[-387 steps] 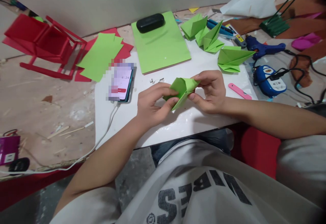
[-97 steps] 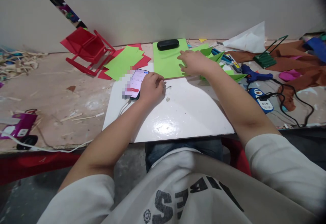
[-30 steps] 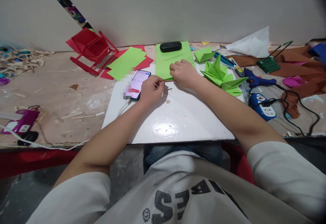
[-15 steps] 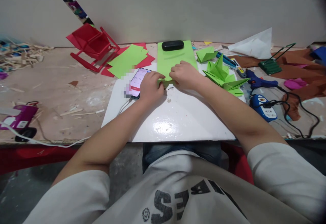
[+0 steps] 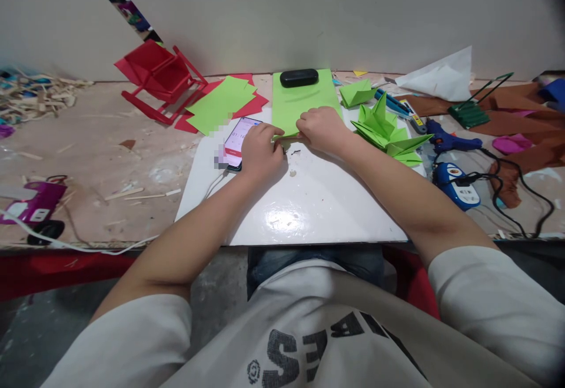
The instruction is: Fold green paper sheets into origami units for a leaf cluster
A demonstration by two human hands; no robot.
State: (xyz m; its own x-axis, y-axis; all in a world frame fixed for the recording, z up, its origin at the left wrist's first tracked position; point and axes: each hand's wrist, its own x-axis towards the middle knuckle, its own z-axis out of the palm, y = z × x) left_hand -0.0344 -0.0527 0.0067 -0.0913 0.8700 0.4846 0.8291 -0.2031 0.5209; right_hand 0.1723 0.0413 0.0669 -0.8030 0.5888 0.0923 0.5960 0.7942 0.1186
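A green sheet of paper [image 5: 304, 102] lies lengthwise on the white board [image 5: 335, 211], with a black oblong case [image 5: 299, 78] resting across its far end. At its near edge my left hand [image 5: 263, 148] pinches the left corner between thumb and fingers. My right hand [image 5: 323, 131] is closed on the same edge a little to the right, its fingertips partly hidden. The edge between them looks turned up or folded. Beside my left hand a phone [image 5: 239, 138] shows a timer. Folded green paper pieces [image 5: 388, 132] sit right of my right hand.
A red miniature rocking chair [image 5: 161, 82] and loose green sheets [image 5: 220, 105] over red ones stand at the back left. To the right are a blue glue gun [image 5: 452, 139], a blue-and-white socket block [image 5: 457, 186], black cables and a small green chair [image 5: 470, 114].
My right hand has shifted very slightly right and toward me along the near edge. That edge now looks flatter; my left hand stays almost in place.
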